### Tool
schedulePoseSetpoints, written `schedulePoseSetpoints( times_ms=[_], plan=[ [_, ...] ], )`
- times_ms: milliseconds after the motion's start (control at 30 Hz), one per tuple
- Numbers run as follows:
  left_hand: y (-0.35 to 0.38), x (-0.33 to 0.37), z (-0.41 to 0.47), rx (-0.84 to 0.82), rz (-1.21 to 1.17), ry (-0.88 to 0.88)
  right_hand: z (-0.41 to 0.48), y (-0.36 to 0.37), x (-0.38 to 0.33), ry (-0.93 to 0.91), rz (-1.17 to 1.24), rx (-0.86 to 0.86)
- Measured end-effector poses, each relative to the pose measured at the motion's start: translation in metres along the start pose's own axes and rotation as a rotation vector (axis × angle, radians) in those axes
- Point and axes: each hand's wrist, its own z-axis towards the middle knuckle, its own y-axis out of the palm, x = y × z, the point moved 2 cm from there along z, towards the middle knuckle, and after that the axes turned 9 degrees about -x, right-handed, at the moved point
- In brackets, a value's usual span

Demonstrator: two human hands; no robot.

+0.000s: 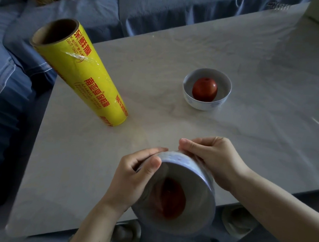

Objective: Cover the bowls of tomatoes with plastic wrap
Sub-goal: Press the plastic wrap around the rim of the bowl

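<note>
Now left hand, right hand clamped on tilted bowl; tomato blurry, prob. under wrap.

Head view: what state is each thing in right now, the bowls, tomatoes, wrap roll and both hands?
Near bowl, held up, tipped toward the camera, film seemingly stretched over its mouth.
Near tomato, inside it, blurred behind the film.
Far bowl, upright on the table, uncovered.
Far tomato, sitting in it.
Wrap roll, standing on end on the table.
Left hand, fingers curled round the near bowl.
Right hand, fingers curled over its underside.
</note>
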Motion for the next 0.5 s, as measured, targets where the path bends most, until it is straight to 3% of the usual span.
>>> schedulePoseSetpoints(
  times_ms=[200,367,500],
  plan=[
    [0.001,0.004,-0.002,0.031,0.084,0.076,0.006,-0.002,0.003,0.108,-0.117,-0.029],
    [-0.001,0.005,0.0,0.033,0.083,0.1,0.009,-0.003,0.0,0.28,-0.09,-0.2],
    [-0.002,0.006,0.002,0.031,0.069,0.102,0.012,-0.009,0.0,0.279,-0.174,-0.211]
  ],
)
